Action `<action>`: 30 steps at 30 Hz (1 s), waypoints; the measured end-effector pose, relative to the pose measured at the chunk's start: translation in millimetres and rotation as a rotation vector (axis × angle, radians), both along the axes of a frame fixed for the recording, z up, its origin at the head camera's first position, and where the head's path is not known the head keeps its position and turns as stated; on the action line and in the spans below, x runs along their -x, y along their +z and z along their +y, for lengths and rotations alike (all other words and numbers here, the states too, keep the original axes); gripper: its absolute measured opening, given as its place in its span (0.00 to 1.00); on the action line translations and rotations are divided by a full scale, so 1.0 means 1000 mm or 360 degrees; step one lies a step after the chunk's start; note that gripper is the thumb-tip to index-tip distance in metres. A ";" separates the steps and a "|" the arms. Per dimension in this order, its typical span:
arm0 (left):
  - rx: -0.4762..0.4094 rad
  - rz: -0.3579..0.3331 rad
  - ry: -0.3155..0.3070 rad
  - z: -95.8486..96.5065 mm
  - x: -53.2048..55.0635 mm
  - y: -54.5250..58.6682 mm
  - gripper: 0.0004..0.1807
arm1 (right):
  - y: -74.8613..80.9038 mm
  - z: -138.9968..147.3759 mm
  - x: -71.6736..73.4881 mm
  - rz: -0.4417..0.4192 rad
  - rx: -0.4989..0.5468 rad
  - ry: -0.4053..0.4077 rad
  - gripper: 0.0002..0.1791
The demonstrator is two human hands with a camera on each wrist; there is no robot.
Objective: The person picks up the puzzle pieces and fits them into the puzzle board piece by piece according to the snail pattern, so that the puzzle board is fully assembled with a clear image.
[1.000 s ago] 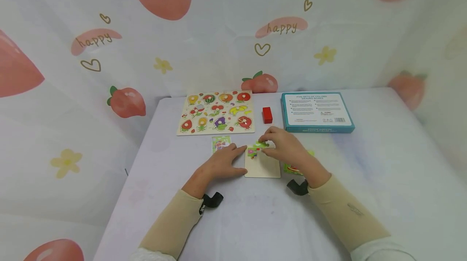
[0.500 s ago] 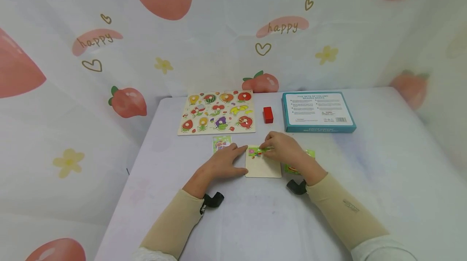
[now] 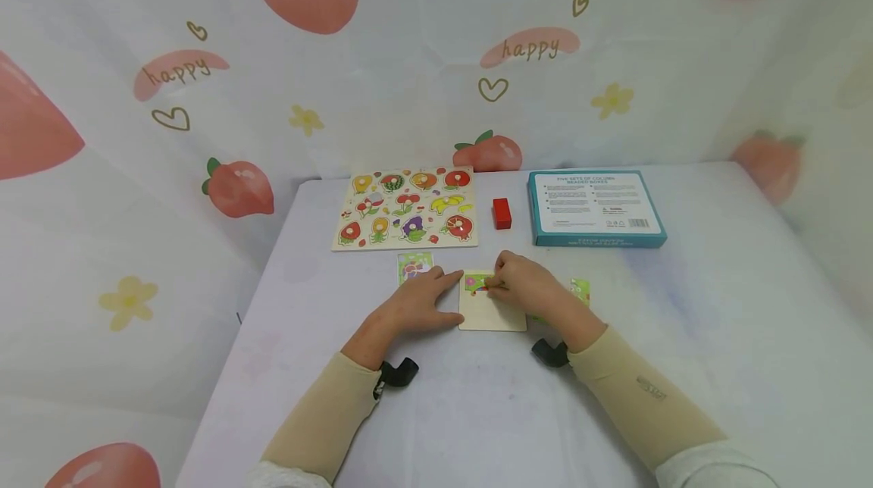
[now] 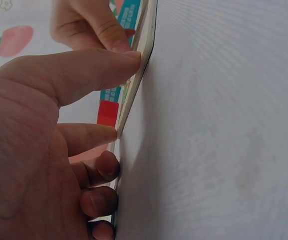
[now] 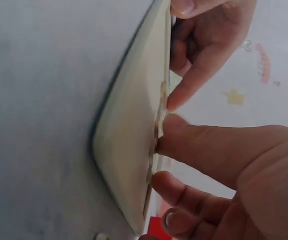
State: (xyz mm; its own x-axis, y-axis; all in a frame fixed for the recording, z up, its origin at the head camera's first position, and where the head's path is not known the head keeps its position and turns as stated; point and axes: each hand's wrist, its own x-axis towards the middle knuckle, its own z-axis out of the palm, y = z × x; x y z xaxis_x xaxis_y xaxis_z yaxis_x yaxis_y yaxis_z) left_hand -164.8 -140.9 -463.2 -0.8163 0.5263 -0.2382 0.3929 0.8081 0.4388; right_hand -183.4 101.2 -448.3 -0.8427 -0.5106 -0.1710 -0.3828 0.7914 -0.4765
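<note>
A small square wooden puzzle board (image 3: 489,317) lies mid-table in the head view. Along its top left sit green picture puzzle pieces (image 3: 472,283), one with a pink flower. My left hand (image 3: 414,305) rests at the board's left side, thumb and index finger spread and touching its edge. My right hand (image 3: 533,289) reaches over the top right of the board, thumb and index finger pinching a thin green puzzle piece, mostly hidden under the fingers. From the right wrist, the right thumb (image 5: 198,142) meets the thin pieces on the board (image 5: 129,115).
A green picture piece (image 3: 412,264) lies beyond my left hand; other green pieces (image 3: 580,289) lie partly under my right wrist. Farther back are a fruit knob puzzle (image 3: 389,226), a red block (image 3: 502,214) and a teal-edged box (image 3: 596,204). A patterned cloth hangs behind.
My right hand has brought the green piece down and slightly toward me onto the board, beside the flower piece. My left hand has stayed at the board's left edge.
</note>
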 end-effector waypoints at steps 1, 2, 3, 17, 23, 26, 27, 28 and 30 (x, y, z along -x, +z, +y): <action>-0.0001 0.0000 0.0000 0.000 0.000 0.000 0.45 | 0.001 0.000 -0.001 0.0008 -0.0012 0.0015 0.15; -0.0007 0.0000 0.0001 0.000 0.000 0.000 0.45 | 0.001 0.001 -0.001 0.0024 -0.0025 0.0036 0.15; -0.0013 -0.0001 0.0003 0.000 0.000 0.000 0.44 | 0.002 0.001 -0.002 0.0040 -0.0036 0.0053 0.16; -0.0008 0.0010 0.0004 0.000 -0.002 -0.001 0.44 | 0.032 0.022 -0.011 0.0110 0.0048 -0.0058 0.26; -0.0001 0.0034 0.0008 0.000 -0.002 -0.001 0.44 | 0.041 0.034 -0.014 0.0195 0.0142 -0.0086 0.24; 0.0006 0.0055 0.0003 0.000 -0.002 -0.002 0.44 | 0.046 0.041 -0.016 0.0218 0.0191 -0.0106 0.23; 0.0006 0.0058 0.0002 0.000 -0.002 -0.003 0.44 | 0.047 0.043 -0.017 0.0217 0.0197 -0.0118 0.23; 0.0002 0.0059 0.0002 0.000 -0.002 -0.003 0.44 | 0.048 0.045 -0.017 0.0210 0.0202 -0.0129 0.23; -0.0001 0.0056 0.0003 0.000 -0.002 -0.003 0.44 | 0.050 0.049 -0.019 0.0189 0.0196 -0.0163 0.22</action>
State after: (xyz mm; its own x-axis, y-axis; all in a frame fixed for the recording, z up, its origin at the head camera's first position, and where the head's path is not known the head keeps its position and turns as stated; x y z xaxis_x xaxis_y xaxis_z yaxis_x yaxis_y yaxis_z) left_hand -163.0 -140.5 -466.1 -0.8250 0.5250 -0.2092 0.4068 0.8086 0.4251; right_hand -164.8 149.8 -397.8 -0.9018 -0.4321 -0.0085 -0.3628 0.7675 -0.5285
